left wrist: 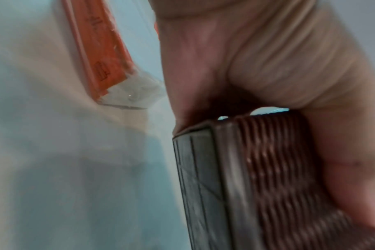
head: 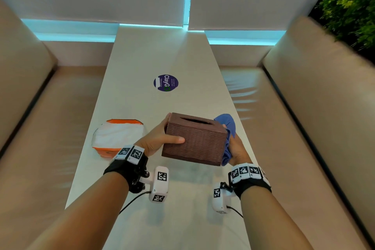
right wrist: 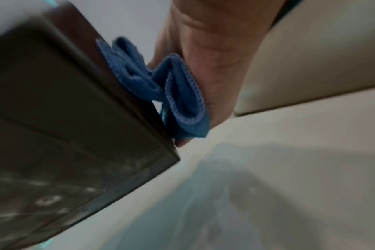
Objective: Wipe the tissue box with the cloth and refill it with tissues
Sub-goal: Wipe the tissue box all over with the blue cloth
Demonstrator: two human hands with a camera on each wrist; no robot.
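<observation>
**Brown box held off the table, blue cloth against its right side**

The tissue box (head: 194, 139), brown with a woven pattern, is lifted clear of the white table (head: 142, 63) and tilted, its slot facing up and away. The slot is dark, so I cannot tell what is inside. From the right wrist camera the flat underside (right wrist: 64, 126) shows, blurred, with pale smudges.

The left hand (head: 157, 141) grips the box's left end: the thumb lies across the near face and the fingers wrap round the far side, only one fingertip visible at the top edge. The right hand (head: 236, 151) holds the bunched blue cloth (head: 228, 128) against the box's right side; its fingers are covered by the cloth and the box, so how they lie cannot be told beyond that they clasp the fabric.

On the table to the left, apart from the box, lies the tissue pack (head: 117, 137), clear wrap with orange ends and white tissues inside; the left wrist partly covers its near edge. Farther along the table is a round dark-blue sticker (head: 166, 82). Beige bench seats (head: 46, 120) flank the table.
</observation>
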